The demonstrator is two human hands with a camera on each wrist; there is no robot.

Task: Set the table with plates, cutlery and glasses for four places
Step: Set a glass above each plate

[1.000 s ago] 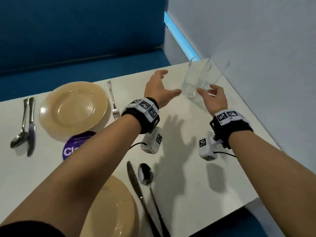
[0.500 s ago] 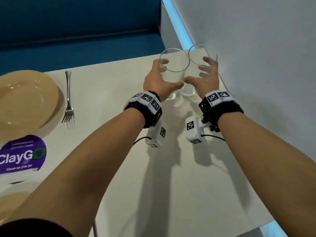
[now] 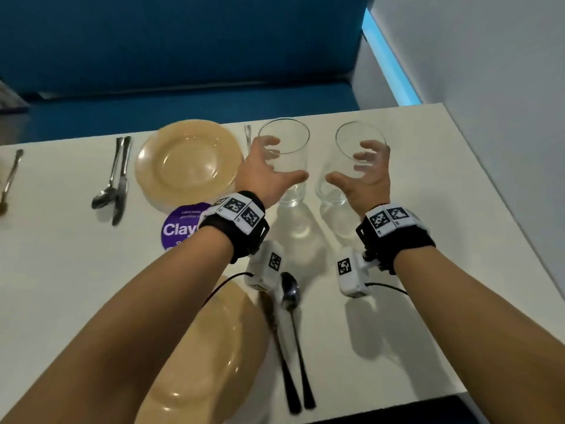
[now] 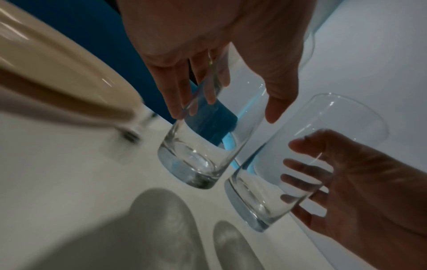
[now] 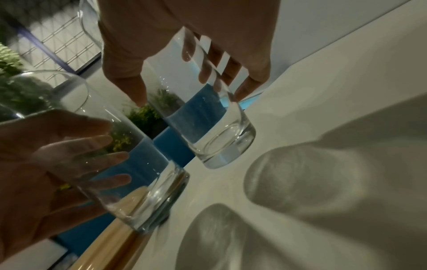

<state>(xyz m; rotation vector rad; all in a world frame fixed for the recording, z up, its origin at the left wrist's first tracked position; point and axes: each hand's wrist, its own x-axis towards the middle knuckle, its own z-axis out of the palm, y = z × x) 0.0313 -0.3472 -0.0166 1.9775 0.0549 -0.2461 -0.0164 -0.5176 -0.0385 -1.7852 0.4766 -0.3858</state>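
Note:
Two clear tumblers hang just above the white table [image 3: 422, 240], their shadows falling on it below them. My left hand [image 3: 289, 159] grips the left glass [image 3: 290, 194] round its side, right of the far beige plate [image 3: 186, 163]. Beside it, a small gap away, my right hand [image 3: 351, 163] grips the right glass [image 3: 330, 194]. In the left wrist view the left glass [image 4: 198, 155] sits between fingers and thumb. The right wrist view shows the right glass [image 5: 215, 137] held the same way. A near beige plate [image 3: 208, 347] lies under my left forearm.
A fork [image 3: 247, 134] lies behind the left glass. A spoon and knife [image 3: 117, 179] lie left of the far plate, and another knife and spoon [image 3: 290, 301] right of the near plate. A purple sticker [image 3: 179, 229] is between the plates. A grey wall [image 3: 489, 117] borders the right; blue bench behind.
Both hands reached the two glasses standing together by the wall and closed round them. The glasses are now lifted, drawn apart and brought left, nearer the far plate.

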